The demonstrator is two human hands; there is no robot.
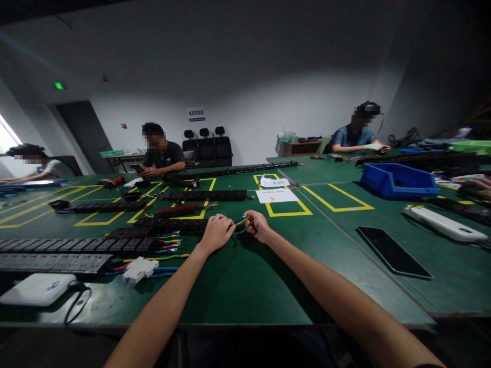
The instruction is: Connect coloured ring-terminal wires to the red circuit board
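Note:
My left hand (pixel 218 231) is closed over the right end of a black socket strip (pixel 187 225) lying on the table. Out of that end come blue, yellow and green wires (pixel 241 221). My right hand (pixel 259 226) pinches these wires near their tips, just right of my left hand. To the left lie more socket strips (pixel 76 245), their coloured wires ending in metal ring lugs (pixel 174 245). Nearer me is a white circuit breaker (pixel 140 269) with blue and red wires. The wire ends inside my right fingers are partly hidden.
The green table (pixel 245 291) bears yellow tape outlines. On the right are a black phone (pixel 393 251), a white power bank (pixel 445 223) and a blue bin (pixel 399 180). A white box with a cable (pixel 40 289) lies front left. Several people sit around the table.

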